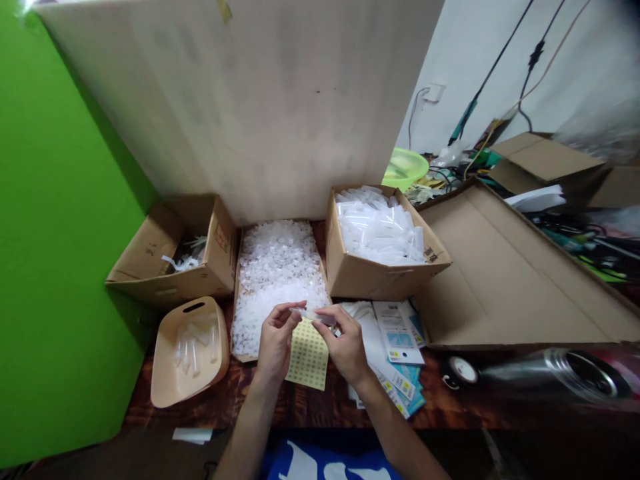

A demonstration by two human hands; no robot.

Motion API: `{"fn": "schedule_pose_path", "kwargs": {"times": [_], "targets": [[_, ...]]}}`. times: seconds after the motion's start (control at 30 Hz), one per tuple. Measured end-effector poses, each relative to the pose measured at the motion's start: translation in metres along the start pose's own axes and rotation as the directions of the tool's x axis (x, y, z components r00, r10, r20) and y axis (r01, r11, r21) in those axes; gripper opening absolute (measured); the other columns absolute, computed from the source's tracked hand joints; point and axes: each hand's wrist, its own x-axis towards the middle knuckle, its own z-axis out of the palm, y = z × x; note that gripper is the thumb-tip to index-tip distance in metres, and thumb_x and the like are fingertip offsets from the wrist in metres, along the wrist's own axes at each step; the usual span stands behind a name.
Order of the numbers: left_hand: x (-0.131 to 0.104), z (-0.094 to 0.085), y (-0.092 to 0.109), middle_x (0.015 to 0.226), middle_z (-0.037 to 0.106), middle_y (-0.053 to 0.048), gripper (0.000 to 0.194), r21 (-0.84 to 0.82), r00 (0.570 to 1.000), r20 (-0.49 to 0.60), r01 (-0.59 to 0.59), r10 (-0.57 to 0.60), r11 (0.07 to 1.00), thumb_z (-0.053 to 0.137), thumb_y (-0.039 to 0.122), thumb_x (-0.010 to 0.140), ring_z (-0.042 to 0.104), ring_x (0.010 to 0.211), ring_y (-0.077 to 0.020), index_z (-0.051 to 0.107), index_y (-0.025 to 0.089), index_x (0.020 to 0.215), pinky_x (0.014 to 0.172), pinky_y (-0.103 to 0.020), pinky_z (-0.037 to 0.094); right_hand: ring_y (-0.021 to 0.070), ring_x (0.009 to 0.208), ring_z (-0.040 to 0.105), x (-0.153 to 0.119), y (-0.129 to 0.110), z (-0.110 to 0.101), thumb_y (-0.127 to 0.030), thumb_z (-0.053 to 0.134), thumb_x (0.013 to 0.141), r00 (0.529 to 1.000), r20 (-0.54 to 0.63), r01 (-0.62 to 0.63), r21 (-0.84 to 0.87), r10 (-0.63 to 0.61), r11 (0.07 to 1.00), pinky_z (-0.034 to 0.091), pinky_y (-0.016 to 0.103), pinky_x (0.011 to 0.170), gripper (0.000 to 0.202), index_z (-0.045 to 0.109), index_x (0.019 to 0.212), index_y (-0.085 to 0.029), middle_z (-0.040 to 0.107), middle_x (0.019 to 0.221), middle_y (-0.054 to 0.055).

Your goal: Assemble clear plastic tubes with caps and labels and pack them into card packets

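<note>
A tall pale panel [240, 107] is closing off the rear, and a green panel [60, 233] is bounding the left. The left carton [220, 233] and right carton [373, 281] are flanking the shallow tray [245, 358], leaving access from above and the front. The left hand [275, 340] and right hand [347, 343] are blocking that front approach at its right corner. A strip of tabletop [240, 388] is providing passage between the beige basket [173, 387] and the left forearm [253, 427]. As I am looking on, a broad cardboard piece [500, 267] and a steel flask [525, 375] are obstructing travel to the right; blur is making the gap between them hard to judge.
</note>
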Motion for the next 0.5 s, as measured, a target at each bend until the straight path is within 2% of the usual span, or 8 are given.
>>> {"fn": "schedule_pose_path", "kwargs": {"times": [0.1, 0.17, 0.23, 0.3, 0.37, 0.4, 0.5], "targets": [[-0.001, -0.002, 0.000, 0.093, 0.076, -0.005, 0.039, 0.112, 0.999, -0.031, -0.037, 0.041, 0.993, 0.090, 0.042, 0.066, 0.068, 0.088, -0.0166, 0.075, 0.018, 0.094, 0.083, -0.027, 0.050, 0.0185, 0.073, 0.065, -0.002, 0.002, 0.000, -0.033, 0.068, 0.091, 1.000, -0.004, -0.028, 0.012, 0.028, 1.000, 0.054, 0.030, 0.068, 0.015, 0.072, 0.098, -0.021, 0.070, 0.085, 0.005], [-0.002, -0.004, 0.001, 0.096, 0.077, -0.007, 0.039, 0.186, 0.999, -0.003, -0.041, 0.042, 0.982, 0.088, 0.042, 0.069, 0.069, 0.087, -0.0183, 0.076, 0.018, 0.096, 0.082, -0.028, 0.051, 0.0155, 0.058, 0.061, -0.004, 0.005, 0.001, -0.042, 0.063, 0.094, 0.988, 0.049, -0.152, 0.087, 0.148, 0.985, 0.051, 0.027, 0.057, 0.024, 0.071, 0.093, -0.019, 0.067, 0.073, 0.002], [-0.004, -0.006, 0.003, 0.105, 0.077, -0.010, 0.038, 0.235, 0.998, 0.053, -0.054, 0.042, 0.970, 0.085, 0.042, 0.073, 0.070, 0.094, -0.0214, 0.075, 0.019, 0.101, 0.085, -0.031, 0.052, 0.0112, 0.041, 0.049, -0.006, 0.009, 0.003, -0.052, 0.054, 0.098, 0.944, 0.145, -0.321, 0.182, 0.298, 0.929, 0.041, 0.023, 0.043, 0.039, 0.068, 0.084, -0.018, 0.060, 0.058, -0.002], [-0.006, -0.008, 0.005, 0.116, 0.075, -0.012, 0.041, 0.262, 0.992, 0.113, -0.080, 0.052, 0.962, 0.082, 0.044, 0.077, 0.070, 0.102, -0.0235, 0.073, 0.020, 0.110, 0.088, -0.033, 0.053, 0.0097, 0.037, 0.044, -0.007, 0.012, 0.003, -0.055, 0.052, 0.098, 0.910, 0.198, -0.405, 0.240, 0.364, 0.882, 0.036, 0.022, 0.039, 0.043, 0.066, 0.080, -0.018, 0.056, 0.053, -0.003], [-0.007, -0.010, 0.006, 0.119, 0.073, -0.012, 0.045, 0.298, 0.987, 0.141, -0.111, 0.072, 0.948, 0.076, 0.050, 0.082, 0.070, 0.097, -0.0223, 0.070, 0.021, 0.116, 0.086, -0.033, 0.053, 0.0116, 0.046, 0.053, -0.007, 0.012, 0.002, -0.050, 0.061, 0.094, 0.932, 0.180, -0.352, 0.246, 0.315, 0.903, 0.043, 0.022, 0.045, 0.034, 0.069, 0.088, -0.018, 0.062, 0.063, -0.001], [-0.007, -0.011, 0.007, 0.113, 0.074, -0.011, 0.046, 0.333, 0.987, 0.137, -0.121, 0.079, 0.935, 0.074, 0.053, 0.083, 0.070, 0.088, -0.0202, 0.070, 0.020, 0.115, 0.081, -0.031, 0.054, 0.0136, 0.055, 0.060, -0.007, 0.012, 0.002, -0.046, 0.065, 0.092, 0.952, 0.161, -0.294, 0.231, 0.262, 0.927, 0.049, 0.023, 0.051, 0.028, 0.071, 0.093, -0.019, 0.066, 0.072, 0.001], [-0.008, -0.012, 0.006, 0.076, 0.070, -0.003, 0.040, 0.469, 0.991, 0.104, -0.125, 0.086, 0.874, 0.072, 0.056, 0.083, 0.059, 0.061, -0.0142, 0.073, 0.017, 0.095, 0.061, -0.026, 0.048, 0.0188, 0.080, 0.068, -0.007, 0.009, 0.002, -0.036, 0.069, 0.089, 0.982, 0.129, -0.159, 0.145, 0.140, 0.977, 0.056, 0.027, 0.067, 0.019, 0.073, 0.098, -0.020, 0.071, 0.092, 0.006]]}}
